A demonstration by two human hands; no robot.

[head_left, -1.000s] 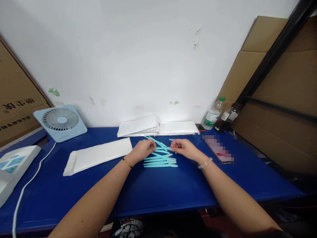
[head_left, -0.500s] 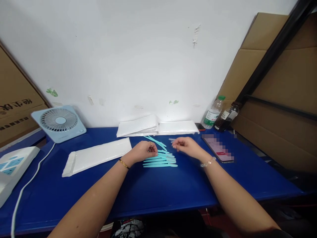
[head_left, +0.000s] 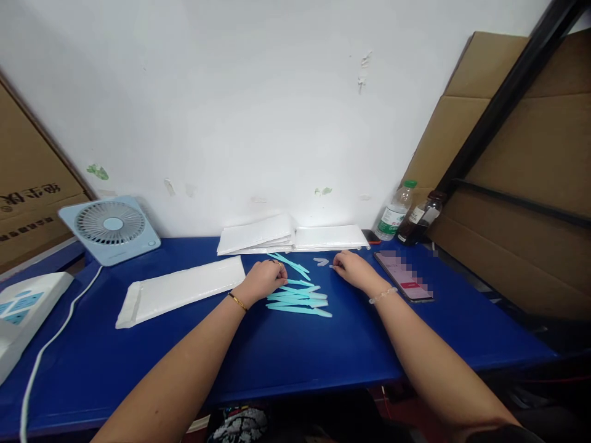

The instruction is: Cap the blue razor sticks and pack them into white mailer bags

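Note:
My left hand (head_left: 266, 278) is closed in a pinch at the handle end of a teal eyebrow razor (head_left: 300, 283), whose tip points right. Below it, several more teal eyebrow razors (head_left: 300, 303) lie fanned on the blue table, pale covers on their right ends. A couple of uncovered-looking razors (head_left: 290, 263) rest crossed above. My right hand (head_left: 353, 269) is closed too, with a small clear blade cap (head_left: 332, 266) showing at its fingertips. Just left of it, a few loose clear caps (head_left: 320, 262) lie on the table.
White padded mailers (head_left: 256, 237) are stacked along the wall; another mailer (head_left: 184, 289) lies left. A blue fan (head_left: 113, 227) and its cable stand at far left. Right are a phone (head_left: 406, 280), a water bottle (head_left: 394, 212) and a dark drink bottle (head_left: 420, 221).
My right hand has moved a little right, uncovering the loose caps. My left hand has shifted slightly left. The lower razors lie more unevenly, the nearest one tilted.

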